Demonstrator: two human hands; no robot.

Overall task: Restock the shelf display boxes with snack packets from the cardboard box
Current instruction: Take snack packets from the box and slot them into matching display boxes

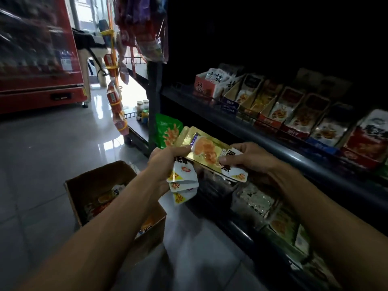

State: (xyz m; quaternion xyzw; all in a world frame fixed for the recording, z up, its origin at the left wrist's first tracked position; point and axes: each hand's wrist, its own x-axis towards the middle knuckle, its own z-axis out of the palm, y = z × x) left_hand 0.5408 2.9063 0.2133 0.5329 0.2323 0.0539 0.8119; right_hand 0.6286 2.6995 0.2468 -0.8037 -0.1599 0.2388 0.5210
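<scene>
My left hand (168,162) grips a fanned stack of glossy foil snack packets (184,181), flat and gold with white ends. My right hand (249,157) pinches the top packet (210,154) at its near end. Near left on the tiled floor, the open cardboard box (84,185) holds more packets. To the right, the shelf's display boxes (294,116) stand packed with pouches.

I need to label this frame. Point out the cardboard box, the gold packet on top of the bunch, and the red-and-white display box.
cardboard box (92,177): head view, back wall.
gold packet (206,151): head view, printed face.
red-and-white display box (202,86): head view, front panel.
</scene>
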